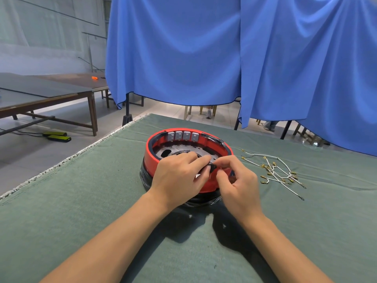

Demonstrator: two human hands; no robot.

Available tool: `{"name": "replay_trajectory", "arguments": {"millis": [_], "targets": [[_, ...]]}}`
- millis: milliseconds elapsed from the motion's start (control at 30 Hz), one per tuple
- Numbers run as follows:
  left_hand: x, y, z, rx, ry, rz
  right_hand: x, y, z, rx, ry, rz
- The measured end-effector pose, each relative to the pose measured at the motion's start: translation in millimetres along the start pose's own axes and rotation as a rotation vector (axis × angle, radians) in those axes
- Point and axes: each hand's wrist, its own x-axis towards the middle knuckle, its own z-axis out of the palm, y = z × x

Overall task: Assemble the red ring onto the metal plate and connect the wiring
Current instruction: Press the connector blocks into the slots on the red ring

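A worktop (61,211) draped in dull green felt-like cloth with a frayed pale edge fills the foreground. Over it, the left hand (179,178) and right hand (236,180) meet, each grip pinched on one small black part (210,167) held between their fingertips. Directly beneath them sits the glossy red ring (151,152), round and plastic, seated around the perforated metal plate (173,151), with four grey clips (183,135) along its far inner wall. Right of the hands lie loose white wires (279,172) with brass terminals. Behind hangs a blue cloth curtain (204,48).
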Motion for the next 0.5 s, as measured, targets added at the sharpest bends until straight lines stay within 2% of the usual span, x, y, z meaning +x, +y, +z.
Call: {"name": "replay_trajectory", "arguments": {"millis": [500], "targets": [[1.3,-7.9,-4.5,-0.011,-0.015,0.051,-1.7,1.8,1.6,-0.023,-0.042,0.019]]}}
